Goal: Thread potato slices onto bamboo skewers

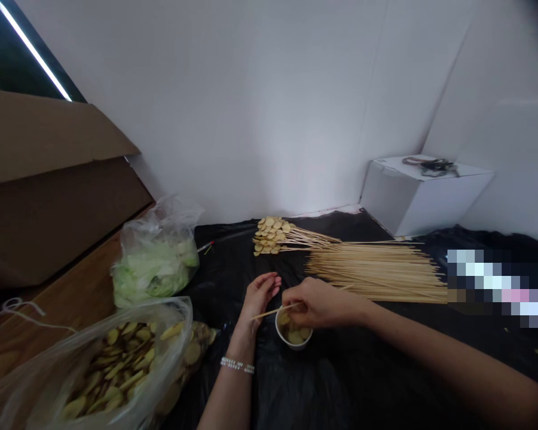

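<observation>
My right hand (pixel 302 301) is closed over a small white bowl (pixel 295 345), its fingertips at the rim. A thin wooden skewer (pixel 269 313) passes through that hand. One end of it points left across my left wrist, and the other shows past my right knuckles. Pale round slices (pixel 297 335), which look like potato, lie in the bowl. My left hand (pixel 263 289) is just left of the bowl, palm partly up, with fingers loosely curled and nothing visible in them. Behind my hands lies a bunch of skewers with slices threaded on their ends (pixel 273 234).
Many bare skewers (pixel 376 269) lie in a wide pile at the right. At the left are an open plastic bag of slices (pixel 116 370) and a bag of pale green vegetable (pixel 156 263). A white box (pixel 399 197) stands back right. Black plastic sheeting (pixel 323 388) covers the surface.
</observation>
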A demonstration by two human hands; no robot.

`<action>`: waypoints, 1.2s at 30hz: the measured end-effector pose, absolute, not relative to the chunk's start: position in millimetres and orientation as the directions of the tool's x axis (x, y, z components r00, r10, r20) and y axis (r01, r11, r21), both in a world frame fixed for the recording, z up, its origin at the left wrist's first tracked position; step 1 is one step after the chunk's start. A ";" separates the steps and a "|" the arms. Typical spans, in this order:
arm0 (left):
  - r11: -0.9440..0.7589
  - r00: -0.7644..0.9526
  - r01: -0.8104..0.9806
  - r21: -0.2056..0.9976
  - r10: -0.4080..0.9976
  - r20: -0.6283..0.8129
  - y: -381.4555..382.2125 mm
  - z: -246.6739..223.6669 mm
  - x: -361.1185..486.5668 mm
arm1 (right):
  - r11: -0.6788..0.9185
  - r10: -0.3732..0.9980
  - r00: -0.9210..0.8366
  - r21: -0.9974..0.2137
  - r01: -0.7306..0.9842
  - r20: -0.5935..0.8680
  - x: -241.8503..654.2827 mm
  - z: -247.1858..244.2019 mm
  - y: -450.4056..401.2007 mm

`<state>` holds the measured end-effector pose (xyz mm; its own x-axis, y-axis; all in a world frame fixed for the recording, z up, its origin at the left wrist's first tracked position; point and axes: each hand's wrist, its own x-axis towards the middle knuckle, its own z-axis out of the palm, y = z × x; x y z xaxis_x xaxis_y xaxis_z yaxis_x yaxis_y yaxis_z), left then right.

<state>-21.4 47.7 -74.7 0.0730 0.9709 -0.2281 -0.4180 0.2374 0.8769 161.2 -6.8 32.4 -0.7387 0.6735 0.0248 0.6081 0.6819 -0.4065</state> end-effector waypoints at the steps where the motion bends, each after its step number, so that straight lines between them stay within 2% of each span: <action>1: 0.239 0.072 -0.414 0.878 0.970 -0.230 47.5 -74.6 -21.4 | 0.661 0.675 -0.737 -0.454 0.597 0.014 163.5 32.9 -5.9; 4: 0.243 0.067 -0.400 0.884 0.969 -0.236 47.1 -74.5 -21.4 | 0.587 0.637 -0.769 -0.614 0.528 -0.052 170.6 32.5 -2.1; 6: 0.240 0.067 -0.393 0.888 0.970 -0.233 47.0 -74.8 -21.5 | 0.549 0.643 -0.763 -0.656 0.518 -0.065 172.9 30.5 0.5; 8: 0.239 0.068 -0.391 0.889 0.970 -0.231 47.3 -75.6 -21.7 | 0.563 0.700 -0.713 -0.590 0.579 -0.032 171.5 28.4 1.6; 10: 0.241 0.069 -0.391 0.888 0.970 -0.232 47.9 -76.7 -22.0 | 0.605 0.732 -0.681 -0.462 0.648 0.004 166.5 27.6 0.2; 12: 0.242 0.071 -0.395 0.886 0.970 -0.233 48.5 -77.8 -22.3 | 0.644 0.725 -0.689 -0.362 0.674 0.005 160.2 29.0 -2.7; 16: 0.239 0.071 -0.404 0.883 0.971 -0.230 48.9 -78.3 -22.5 | 0.678 0.712 -0.702 -0.239 0.696 -0.024 155.4 36.4 -6.2; 28: 0.243 0.065 -0.400 0.884 0.969 -0.237 47.8 -76.1 -22.8 | 0.780 0.616 -0.777 -0.039 0.625 -0.129 145.4 30.5 -8.4; 31: 0.247 0.064 -0.405 0.880 0.968 -0.243 48.2 -75.9 -22.5 | 0.781 0.610 -0.782 -0.071 0.621 -0.127 147.5 30.7 -3.9; 36: 0.244 0.072 -0.421 0.874 0.969 -0.236 49.4 -76.8 -21.7 | 0.696 0.671 -0.740 -0.304 0.650 -0.047 163.5 37.4 5.0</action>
<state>-21.7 49.4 -76.8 0.0717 0.9691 -0.2360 -0.4205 0.2439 0.8739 163.5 5.0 37.4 -0.7401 0.6708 -0.0470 0.6503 0.6962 -0.3039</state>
